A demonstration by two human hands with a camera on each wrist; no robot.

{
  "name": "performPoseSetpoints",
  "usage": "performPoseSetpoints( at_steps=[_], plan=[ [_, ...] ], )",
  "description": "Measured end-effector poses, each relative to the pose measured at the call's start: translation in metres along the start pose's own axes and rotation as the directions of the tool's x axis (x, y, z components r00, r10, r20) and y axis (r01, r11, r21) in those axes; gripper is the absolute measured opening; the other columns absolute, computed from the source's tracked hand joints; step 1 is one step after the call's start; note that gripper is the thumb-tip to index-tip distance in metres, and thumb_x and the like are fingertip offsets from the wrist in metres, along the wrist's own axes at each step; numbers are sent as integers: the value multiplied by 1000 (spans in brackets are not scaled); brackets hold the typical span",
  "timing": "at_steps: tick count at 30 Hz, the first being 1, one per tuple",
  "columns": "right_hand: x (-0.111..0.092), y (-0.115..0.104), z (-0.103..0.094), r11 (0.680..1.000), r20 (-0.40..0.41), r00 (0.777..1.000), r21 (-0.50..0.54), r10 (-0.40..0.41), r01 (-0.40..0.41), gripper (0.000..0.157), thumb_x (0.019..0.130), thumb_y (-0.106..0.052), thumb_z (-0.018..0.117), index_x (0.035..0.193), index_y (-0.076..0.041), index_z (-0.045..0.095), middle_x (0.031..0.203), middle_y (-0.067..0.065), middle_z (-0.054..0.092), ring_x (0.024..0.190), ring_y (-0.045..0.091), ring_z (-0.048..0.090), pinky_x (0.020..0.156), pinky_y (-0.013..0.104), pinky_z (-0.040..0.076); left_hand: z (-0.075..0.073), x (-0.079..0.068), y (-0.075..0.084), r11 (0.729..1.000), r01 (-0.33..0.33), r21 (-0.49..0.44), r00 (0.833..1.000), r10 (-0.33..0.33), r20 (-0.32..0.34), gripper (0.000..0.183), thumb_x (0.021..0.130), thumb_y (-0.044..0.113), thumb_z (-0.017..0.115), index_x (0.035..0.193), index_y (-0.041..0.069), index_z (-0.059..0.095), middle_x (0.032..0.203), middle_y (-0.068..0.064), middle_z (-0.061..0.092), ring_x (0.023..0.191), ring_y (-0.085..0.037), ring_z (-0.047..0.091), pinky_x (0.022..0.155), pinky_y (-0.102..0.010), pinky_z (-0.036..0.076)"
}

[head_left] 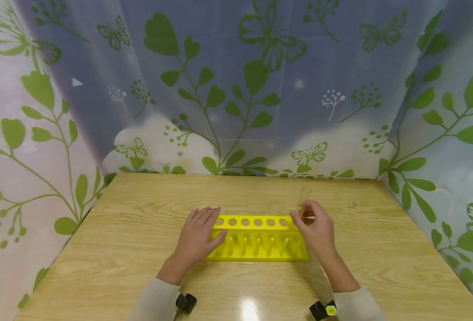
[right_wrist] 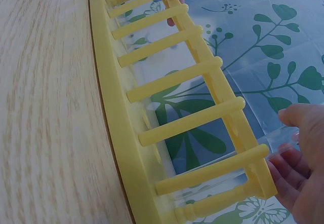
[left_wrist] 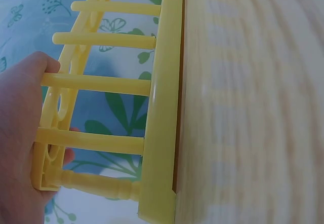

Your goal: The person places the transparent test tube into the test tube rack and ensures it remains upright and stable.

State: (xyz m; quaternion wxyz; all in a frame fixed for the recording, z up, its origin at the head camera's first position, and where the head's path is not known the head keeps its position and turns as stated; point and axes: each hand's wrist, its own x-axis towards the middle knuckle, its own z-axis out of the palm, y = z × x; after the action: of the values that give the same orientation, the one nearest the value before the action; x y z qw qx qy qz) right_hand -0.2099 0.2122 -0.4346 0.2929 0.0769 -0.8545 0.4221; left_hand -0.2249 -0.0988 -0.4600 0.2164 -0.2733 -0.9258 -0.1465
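Note:
A yellow test tube rack [head_left: 256, 257] stands on the table, with a row of round holes along its top bar and upright pegs in front. My left hand [head_left: 196, 234] grips its left end, the thumb in front of the top bar and the other fingers over it; the left wrist view shows this hand [left_wrist: 23, 133] around the bar. My right hand [head_left: 318, 227] pinches a clear glass test tube [head_left: 305, 194] between thumb and fingers beside the rack's right end. The tube points up and away, its lower part hidden by the fingers. In the right wrist view the right hand [right_wrist: 309, 168] is partly cut off.
A wooden table [head_left: 140, 200] carries the rack. Behind and at both sides hangs a curtain [head_left: 220, 142] printed with leaves and butterflies. Dark wrist cameras [head_left: 186, 303] sit at both sleeves. Some small dark marks [head_left: 352, 205] show on the tabletop at the right.

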Motion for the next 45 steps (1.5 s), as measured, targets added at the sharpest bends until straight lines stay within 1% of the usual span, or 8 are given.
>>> performPoseSetpoints(
  at_steps=[7, 15, 26, 32, 35, 39, 42, 45],
  plan=[
    [3, 1, 0, 1000, 24, 1000, -12, -12, 12, 30, 82, -10, 78, 105, -1, 62, 80, 6, 60, 76, 19, 63, 65, 23, 57, 0, 0, -1, 1000, -2, 8, 1000, 2, -10, 60, 91, 41, 62, 138, 4, 53, 133, -11, 59, 125, -30, 51, 110, -52, 33],
    [6, 2, -3, 1000, 54, 998, -17, 15, -14, 35, 82, -12, 78, 110, 0, 61, 82, 6, 60, 77, 19, 62, 66, 16, 54, 1, 3, -2, 1000, 0, -13, 1000, 0, -3, 59, 93, 42, 60, 140, 6, 52, 134, -10, 58, 126, -29, 51, 112, -51, 31],
    [5, 5, -5, 1000, 75, 997, -6, -6, 6, 38, 81, -11, 79, 112, 0, 59, 83, 5, 59, 76, 19, 62, 67, 23, 56, 2, 4, -1, 1000, 4, -16, 1000, -4, 18, 60, 94, 43, 59, 139, 5, 52, 135, -10, 58, 127, -29, 50, 113, -51, 30],
    [6, 6, -4, 999, 60, 998, -32, -35, 37, 40, 80, -11, 80, 112, 1, 59, 86, 6, 59, 81, 22, 62, 72, 37, 56, 1, 5, -2, 1000, 4, -23, 999, -3, 35, 61, 94, 44, 58, 141, 5, 50, 136, -10, 56, 128, -30, 49, 113, -52, 28],
    [4, 6, -3, 998, 72, 997, -60, -26, 31, 43, 81, -14, 80, 115, 0, 57, 91, 9, 59, 88, 27, 60, 79, 46, 53, -1, 5, -2, 998, 10, -54, 999, -7, 54, 61, 95, 43, 57, 143, 6, 48, 138, -10, 55, 130, -31, 47, 114, -52, 27],
    [2, 7, -3, 996, 138, 990, -90, 25, -13, 48, 82, -18, 79, 119, 1, 55, 107, 17, 59, 102, 35, 56, 89, 53, 48, -5, 4, -4, 988, 29, -149, 998, -21, 57, 60, 97, 40, 56, 145, 8, 45, 141, -10, 52, 133, -31, 43, 115, -55, 23],
    [2, 9, -4, 992, 210, 975, -113, 72, -49, 56, 84, -25, 77, 126, 2, 52, 124, 21, 53, 114, 39, 51, 95, 56, 45, -6, 5, -5, 981, 31, -193, 999, -25, 30, 58, 97, 38, 57, 145, 8, 45, 141, -12, 51, 132, -32, 43, 114, -58, 22],
    [2, 10, -6, 989, 279, 955, -130, 101, -67, 67, 87, -35, 74, 138, -1, 46, 139, 21, 44, 125, 42, 44, 99, 60, 40, -7, 6, -7, 980, 26, -198, 1000, -27, -2, 55, 97, 37, 57, 143, 9, 48, 141, -13, 50, 131, -32, 44, 113, -60, 22]
  ],
)
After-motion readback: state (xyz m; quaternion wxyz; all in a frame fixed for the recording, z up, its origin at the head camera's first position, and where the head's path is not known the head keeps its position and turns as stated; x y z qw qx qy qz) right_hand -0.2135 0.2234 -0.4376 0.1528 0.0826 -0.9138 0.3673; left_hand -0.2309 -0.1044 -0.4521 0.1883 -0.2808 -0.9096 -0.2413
